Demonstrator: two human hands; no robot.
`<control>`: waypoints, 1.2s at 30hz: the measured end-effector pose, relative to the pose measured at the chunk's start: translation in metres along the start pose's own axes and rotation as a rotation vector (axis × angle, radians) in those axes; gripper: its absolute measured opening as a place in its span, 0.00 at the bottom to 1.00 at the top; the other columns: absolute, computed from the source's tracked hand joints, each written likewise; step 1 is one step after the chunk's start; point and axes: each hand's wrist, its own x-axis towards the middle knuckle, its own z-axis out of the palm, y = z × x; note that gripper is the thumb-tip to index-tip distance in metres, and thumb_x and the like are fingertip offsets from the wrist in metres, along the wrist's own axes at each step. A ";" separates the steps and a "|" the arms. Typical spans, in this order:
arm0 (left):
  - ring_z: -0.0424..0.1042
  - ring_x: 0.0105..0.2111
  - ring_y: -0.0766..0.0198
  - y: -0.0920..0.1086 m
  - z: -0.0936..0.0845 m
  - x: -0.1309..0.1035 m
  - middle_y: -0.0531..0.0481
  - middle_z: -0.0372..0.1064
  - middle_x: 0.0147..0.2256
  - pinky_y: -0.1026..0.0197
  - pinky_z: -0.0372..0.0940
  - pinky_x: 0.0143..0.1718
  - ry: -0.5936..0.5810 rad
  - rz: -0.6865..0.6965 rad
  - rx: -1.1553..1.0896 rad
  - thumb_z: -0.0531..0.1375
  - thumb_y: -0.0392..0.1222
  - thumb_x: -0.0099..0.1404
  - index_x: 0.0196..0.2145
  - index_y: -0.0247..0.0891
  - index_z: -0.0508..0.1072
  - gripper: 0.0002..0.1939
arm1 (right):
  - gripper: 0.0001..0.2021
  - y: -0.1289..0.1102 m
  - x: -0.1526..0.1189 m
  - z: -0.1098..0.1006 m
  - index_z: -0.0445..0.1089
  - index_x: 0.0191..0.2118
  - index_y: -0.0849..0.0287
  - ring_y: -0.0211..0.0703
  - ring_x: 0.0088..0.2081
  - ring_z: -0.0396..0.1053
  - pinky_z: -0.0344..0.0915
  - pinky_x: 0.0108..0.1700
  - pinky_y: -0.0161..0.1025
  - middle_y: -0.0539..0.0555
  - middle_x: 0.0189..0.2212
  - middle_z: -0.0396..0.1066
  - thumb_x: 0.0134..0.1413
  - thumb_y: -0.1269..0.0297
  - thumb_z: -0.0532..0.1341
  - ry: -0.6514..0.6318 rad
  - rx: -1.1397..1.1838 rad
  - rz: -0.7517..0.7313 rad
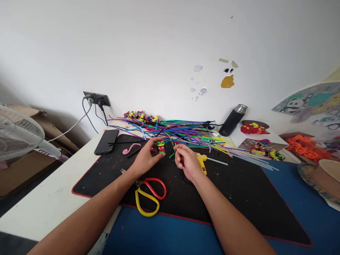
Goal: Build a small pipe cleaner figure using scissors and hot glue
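Note:
Between the thumb and fingers of my left hand (146,156) is a small red and green pipe-cleaner figure (160,147) with round white eyes. To its right, my right hand (187,161) is closed in a pinch on a short green pipe cleaner (172,154), which is bent. The two hands are apart, above the black mat (183,202). Scissors (150,196) with one red and one yellow handle lie below my left hand, blades partly hidden by the forearm. A yellow glue gun (202,163) rests just behind my right hand.
A heap of coloured pipe cleaners (170,128) runs along the wall, with several finished figures (140,115) behind it. A phone (106,141) and a curled pink piece (131,148) lie left. On the right are a black thermos (233,120), glue sticks (255,160) and orange pieces (309,146).

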 end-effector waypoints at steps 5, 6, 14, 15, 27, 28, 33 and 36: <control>0.73 0.46 0.57 -0.007 0.000 0.001 0.47 0.71 0.59 0.55 0.67 0.48 0.016 0.015 0.028 0.66 0.44 0.63 0.59 0.44 0.69 0.27 | 0.12 0.001 0.001 0.000 0.72 0.37 0.59 0.30 0.13 0.52 0.40 0.18 0.32 0.42 0.17 0.61 0.51 0.56 0.67 -0.021 0.021 -0.025; 0.73 0.46 0.57 -0.009 0.000 0.001 0.47 0.71 0.59 0.54 0.67 0.48 0.028 0.013 0.033 0.66 0.44 0.63 0.59 0.44 0.70 0.27 | 0.13 0.001 0.001 0.000 0.72 0.37 0.59 0.30 0.13 0.52 0.41 0.18 0.32 0.41 0.17 0.60 0.51 0.55 0.68 -0.012 0.028 -0.036; 0.74 0.46 0.56 -0.022 -0.005 0.008 0.46 0.73 0.51 0.56 0.70 0.43 0.176 -0.012 -0.102 0.69 0.49 0.61 0.59 0.44 0.68 0.30 | 0.16 -0.022 0.005 -0.015 0.73 0.38 0.58 0.29 0.14 0.49 0.43 0.19 0.31 0.38 0.15 0.53 0.51 0.55 0.74 0.103 0.175 -0.150; 0.74 0.46 0.56 -0.023 -0.007 0.010 0.47 0.73 0.49 0.58 0.70 0.41 0.218 -0.014 -0.132 0.69 0.50 0.61 0.59 0.43 0.68 0.31 | 0.16 -0.026 0.005 -0.018 0.72 0.38 0.58 0.29 0.14 0.48 0.43 0.19 0.32 0.37 0.14 0.52 0.51 0.55 0.74 0.123 0.195 -0.167; 0.74 0.49 0.56 -0.016 -0.003 0.007 0.46 0.72 0.52 0.59 0.72 0.42 0.231 0.030 -0.104 0.69 0.48 0.62 0.59 0.44 0.69 0.29 | 0.25 0.002 -0.005 0.004 0.64 0.25 0.56 0.31 0.14 0.51 0.46 0.19 0.34 0.40 0.13 0.50 0.59 0.40 0.67 -0.135 -0.226 -0.044; 0.74 0.49 0.56 -0.013 -0.002 0.006 0.46 0.72 0.53 0.59 0.72 0.42 0.222 0.040 -0.086 0.69 0.48 0.62 0.59 0.45 0.69 0.29 | 0.23 0.006 -0.006 0.005 0.67 0.27 0.56 0.32 0.14 0.53 0.48 0.20 0.34 0.41 0.14 0.54 0.60 0.41 0.67 -0.183 -0.302 -0.025; 0.74 0.51 0.55 -0.004 0.001 0.000 0.45 0.72 0.58 0.57 0.72 0.44 0.146 0.064 -0.034 0.67 0.45 0.65 0.61 0.46 0.69 0.28 | 0.18 0.012 -0.008 0.006 0.72 0.41 0.57 0.32 0.17 0.61 0.51 0.20 0.33 0.44 0.23 0.66 0.57 0.47 0.70 -0.272 -0.399 0.030; 0.73 0.55 0.53 -0.004 0.003 -0.001 0.45 0.71 0.60 0.57 0.72 0.46 0.137 0.067 -0.022 0.66 0.45 0.65 0.61 0.46 0.69 0.27 | 0.20 0.011 -0.006 0.003 0.72 0.44 0.56 0.32 0.16 0.60 0.47 0.19 0.32 0.44 0.25 0.67 0.59 0.44 0.67 -0.216 -0.337 0.053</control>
